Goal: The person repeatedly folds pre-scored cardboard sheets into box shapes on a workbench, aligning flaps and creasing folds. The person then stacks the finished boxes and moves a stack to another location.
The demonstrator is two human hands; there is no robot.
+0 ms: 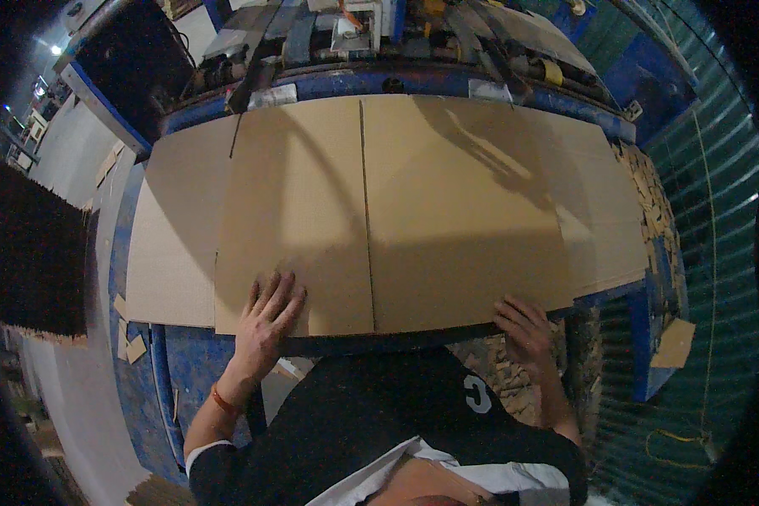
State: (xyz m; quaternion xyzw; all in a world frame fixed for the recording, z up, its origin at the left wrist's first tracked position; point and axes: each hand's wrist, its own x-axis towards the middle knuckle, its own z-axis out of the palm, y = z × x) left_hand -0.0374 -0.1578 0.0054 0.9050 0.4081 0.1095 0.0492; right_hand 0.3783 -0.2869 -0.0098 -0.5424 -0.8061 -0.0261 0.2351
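A wide sheet of brown cardboard (464,194) lies flat in front of me, with a dark slit or crease line running across it from its far edge to its near edge. Paler cardboard panels (173,228) extend beyond it on both sides; whether they belong to the same piece I cannot tell. My left hand (266,325) rests on the near left part of the sheet, fingers spread. At the near right edge, my right hand (527,333) lays its stretched fingers on the cardboard; its thumb is hidden.
Beyond the sheet stands a blue machine (392,84) with belts and rollers. Cardboard scraps (654,202) are heaped along the right side, and more lie below the near edge. A green corrugated wall (708,219) bounds the right. To the left stands a dark stack (38,253).
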